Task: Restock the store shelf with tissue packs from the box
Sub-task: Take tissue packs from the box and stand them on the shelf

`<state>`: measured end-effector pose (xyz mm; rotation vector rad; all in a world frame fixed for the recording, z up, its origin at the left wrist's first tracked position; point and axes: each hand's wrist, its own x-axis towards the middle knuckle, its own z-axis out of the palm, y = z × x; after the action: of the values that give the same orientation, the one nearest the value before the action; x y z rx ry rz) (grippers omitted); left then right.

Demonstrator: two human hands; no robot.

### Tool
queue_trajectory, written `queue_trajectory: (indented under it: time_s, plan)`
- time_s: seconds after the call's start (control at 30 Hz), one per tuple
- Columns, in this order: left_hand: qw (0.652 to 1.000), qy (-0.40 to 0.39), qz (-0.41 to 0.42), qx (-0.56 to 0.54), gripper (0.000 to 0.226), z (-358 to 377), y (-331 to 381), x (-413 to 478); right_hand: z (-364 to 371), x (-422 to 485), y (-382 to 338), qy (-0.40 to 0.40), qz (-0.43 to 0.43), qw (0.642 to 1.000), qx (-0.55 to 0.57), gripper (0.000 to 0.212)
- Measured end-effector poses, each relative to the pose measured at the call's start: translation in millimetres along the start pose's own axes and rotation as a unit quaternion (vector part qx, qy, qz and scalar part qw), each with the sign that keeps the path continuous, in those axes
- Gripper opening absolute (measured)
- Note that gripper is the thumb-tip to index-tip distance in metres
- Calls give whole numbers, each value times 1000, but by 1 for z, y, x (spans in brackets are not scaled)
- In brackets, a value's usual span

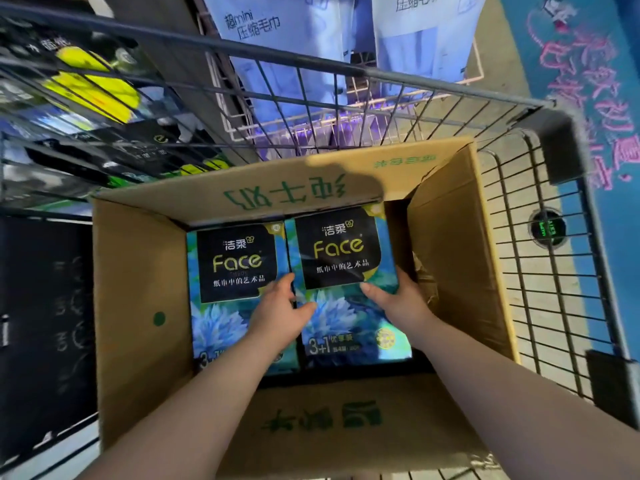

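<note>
Head view: the right tissue pack (343, 244) lies in the box (138, 271) with its long axis pointing away from the person, pinched by the left grip (277, 306) at the seam with the left tissue pack (235, 261) and by the right grip (398, 299) at its outer edge.

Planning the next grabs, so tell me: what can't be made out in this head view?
Head view:
Any layer under the left Face tissue pack and right Face tissue pack: hidden by them.
Fingertips of left hand and right hand: tucked behind the right pack's edges.
Left pack's bottom print: covered by the left forearm.
At left, shelf goods: blurred, behind cart wire.
</note>
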<state>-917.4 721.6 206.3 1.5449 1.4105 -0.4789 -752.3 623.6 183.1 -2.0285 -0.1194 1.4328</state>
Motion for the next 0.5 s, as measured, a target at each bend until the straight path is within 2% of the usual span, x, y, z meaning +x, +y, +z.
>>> queue_trajectory:
  time_s: [0.13, 0.27, 0.37, 0.43, 0.5]
  plan:
    - [1000, -10, -5, -26, 73, -5, 0, -9, -2, -21, -7, -10, 11, 1000, 11, 36]
    - [999, -18, -17, -42, 83, -12, -1, -28, -10, -49, -16, -11, -5, 1000, -18, 35]
    - [993, -38, -37, -108, 91, -18, -1, -47, -13, -73, -28, -18, -27, 999, -38, 40]
    - [991, -18, -36, -131, 89, -22, 2, -62, -16, -89, -39, -22, -41, 998, -34, 39]
    - [989, 24, -26, -144, 76, -28, 6, -79, -18, -105, -51, -34, -49, 998, -31, 39]
